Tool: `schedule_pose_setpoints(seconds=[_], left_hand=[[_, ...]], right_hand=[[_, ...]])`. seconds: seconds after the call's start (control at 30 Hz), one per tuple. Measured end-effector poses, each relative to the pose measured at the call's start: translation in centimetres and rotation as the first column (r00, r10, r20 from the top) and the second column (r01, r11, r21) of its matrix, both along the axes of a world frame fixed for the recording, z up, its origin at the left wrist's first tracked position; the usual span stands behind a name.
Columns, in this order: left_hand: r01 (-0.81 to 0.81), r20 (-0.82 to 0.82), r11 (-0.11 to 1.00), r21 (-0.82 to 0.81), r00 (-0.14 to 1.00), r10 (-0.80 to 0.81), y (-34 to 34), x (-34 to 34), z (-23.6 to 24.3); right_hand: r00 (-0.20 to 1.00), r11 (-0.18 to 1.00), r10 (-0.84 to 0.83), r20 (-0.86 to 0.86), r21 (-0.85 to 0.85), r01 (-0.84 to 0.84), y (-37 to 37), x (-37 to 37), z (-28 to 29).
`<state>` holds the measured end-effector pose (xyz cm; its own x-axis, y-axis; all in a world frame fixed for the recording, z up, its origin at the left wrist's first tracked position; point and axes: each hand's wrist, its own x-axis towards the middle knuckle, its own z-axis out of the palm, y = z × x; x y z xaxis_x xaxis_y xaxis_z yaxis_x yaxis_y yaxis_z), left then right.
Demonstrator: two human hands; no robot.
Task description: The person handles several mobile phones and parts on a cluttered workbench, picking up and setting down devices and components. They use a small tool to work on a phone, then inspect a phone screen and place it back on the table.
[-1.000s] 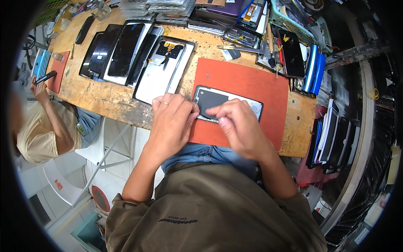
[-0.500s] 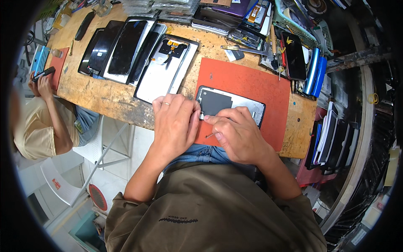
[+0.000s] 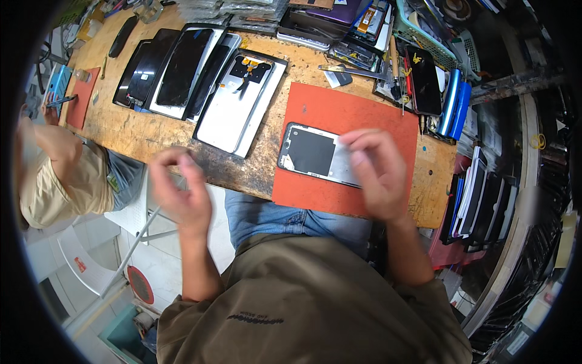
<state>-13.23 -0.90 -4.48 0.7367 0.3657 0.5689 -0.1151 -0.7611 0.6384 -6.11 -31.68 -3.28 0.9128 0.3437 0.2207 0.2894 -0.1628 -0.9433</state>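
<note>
A phone-shaped panel (image 3: pixel 312 151) lies on a red-orange mat (image 3: pixel 348 112); its back is silver with a large black patch and a dark rim. Above the panel's right end is my right hand (image 3: pixel 383 173), slightly blurred, with loosely bent fingers and the thumb apart from them. No tool shows in it. The hand covers that end of the panel. Off the table's front edge, left of the mat, my left hand (image 3: pixel 185 191) hangs in the air, smeared by motion. Its fingers are bent, and whether they pinch anything cannot be made out.
Left of the mat lie several phone screens (image 3: pixel 185 67) and a white-backed panel (image 3: pixel 227 115). A metal ruler-like strip (image 3: pixel 351 71), a dark phone (image 3: pixel 423 79) and a green basket (image 3: pixel 424 36) are at the far right. Another person's arm (image 3: pixel 63 148) is at the left.
Both hands have come away from the panel's left part, my left moving left off the table, my right moving right. The thin tool under my right hand no longer shows. The mat has shifted slightly left.
</note>
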Motion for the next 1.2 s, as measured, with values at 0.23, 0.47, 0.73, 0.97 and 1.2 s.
schedule_pose_setpoints(seconds=[0.23,0.47,0.73,0.97,1.2], left_hand=[[-0.456,0.126,0.815,-0.356,0.841,0.526,16.2,-5.8,-5.0],[-0.075,-0.097,-0.072,-0.995,0.923,0.372,27.7,-3.6,-20.7],[-0.125,-0.141,-0.13,-0.984,0.982,0.123,16.2,7.6,-23.2],[-0.083,-0.087,-0.048,-0.995,0.991,0.101,14.8,7.5,-24.2],[0.0,0.069,0.259,-0.966,0.963,0.26,18.5,3.8,-21.1]], right_hand=[[0.923,0.839,-0.175,0.344,-0.439,0.323,-3.2,2.8,2.9],[0.915,0.716,0.298,0.274,-0.698,-0.024,-0.2,0.5,3.2],[0.821,0.831,0.347,-0.453,0.554,-0.045,-2.8,1.6,3.6],[0.781,0.857,0.195,-0.593,0.491,0.159,-2.5,1.9,2.5],[0.861,0.97,-0.185,-0.474,0.055,0.238,1.5,4.1,-0.5]])
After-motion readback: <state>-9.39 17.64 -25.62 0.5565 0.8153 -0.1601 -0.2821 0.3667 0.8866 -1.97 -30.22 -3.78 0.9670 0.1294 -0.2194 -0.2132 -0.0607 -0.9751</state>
